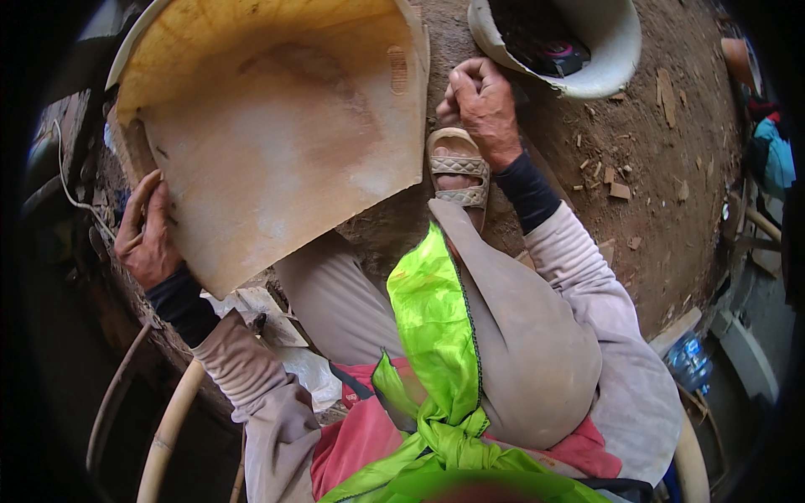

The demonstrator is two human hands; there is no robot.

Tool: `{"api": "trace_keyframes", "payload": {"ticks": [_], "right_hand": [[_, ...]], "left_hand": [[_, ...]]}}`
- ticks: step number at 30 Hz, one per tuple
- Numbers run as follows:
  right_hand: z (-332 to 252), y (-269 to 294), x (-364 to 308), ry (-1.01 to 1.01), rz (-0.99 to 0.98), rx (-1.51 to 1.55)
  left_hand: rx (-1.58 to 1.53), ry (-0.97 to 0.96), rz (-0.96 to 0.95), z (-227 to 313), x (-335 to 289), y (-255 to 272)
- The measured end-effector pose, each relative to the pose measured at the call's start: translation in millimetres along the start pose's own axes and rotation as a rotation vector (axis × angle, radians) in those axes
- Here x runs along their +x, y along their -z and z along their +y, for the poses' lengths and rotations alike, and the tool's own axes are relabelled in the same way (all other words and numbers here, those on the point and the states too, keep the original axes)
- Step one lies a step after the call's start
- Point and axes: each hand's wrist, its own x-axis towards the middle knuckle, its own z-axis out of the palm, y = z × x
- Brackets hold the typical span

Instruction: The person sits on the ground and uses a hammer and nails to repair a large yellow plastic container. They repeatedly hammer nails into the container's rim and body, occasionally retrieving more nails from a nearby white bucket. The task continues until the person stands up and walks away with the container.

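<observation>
The curved plywood panel (277, 134) filled the upper left of the frame, long axis running diagonally. The left hand (147, 235) gripped its lower-left edge; the right hand (482, 105), fisted at upper centre, sat beside its right edge.

Bare brown dirt floor (662, 168), wood chips (619, 189) scattered toward 2 o'clock. White bucket (616, 50) at 1 o'clock. Plastic water bottle (692, 360) at 4 o'clock. Curved cane rod (168, 427) at 7 o'clock. Even daylight.
</observation>
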Motion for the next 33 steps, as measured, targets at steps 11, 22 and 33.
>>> {"api": "trace_keyframes", "payload": {"ticks": [11,22,33], "right_hand": [[91.1,-8.5,4.0,0.019,0.157,-0.592],[88.9,-1.2,29.8,-0.026,0.073,-0.515],[76.8,0.1,46.3,-0.025,0.048,-0.537]], "left_hand": [[-0.041,0.023,0.009,6.3,30.8,5.8],[-0.059,0.031,0.051,8.8,25.9,-26.0],[-0.110,0.035,0.063,27.2,27.1,-31.1]]}}
